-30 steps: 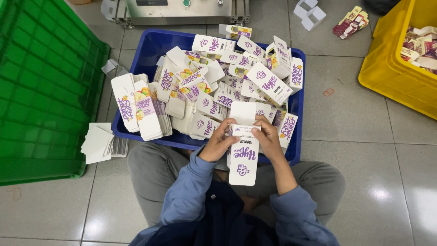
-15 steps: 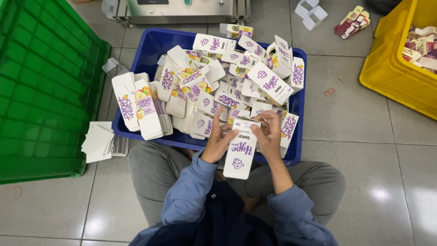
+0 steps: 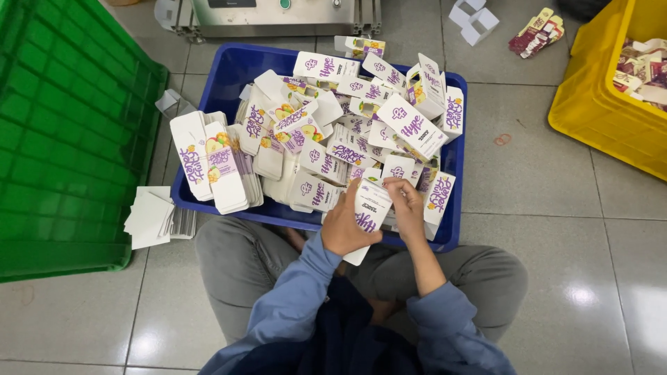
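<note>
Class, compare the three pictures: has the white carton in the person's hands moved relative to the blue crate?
Yes. The white carton, held in the left hand and right hand, was standing upright and now tilts, with its lower end swung leftward over the near rim of the blue crate.

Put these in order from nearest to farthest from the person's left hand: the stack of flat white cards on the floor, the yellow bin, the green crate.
From the left hand:
1. Stack of flat white cards, on the floor to the left.
2. Green crate, beyond them, far left.
3. Yellow bin, upper right corner.

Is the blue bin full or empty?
Full: the blue bin is heaped with white cartons, some above its rim.
</note>
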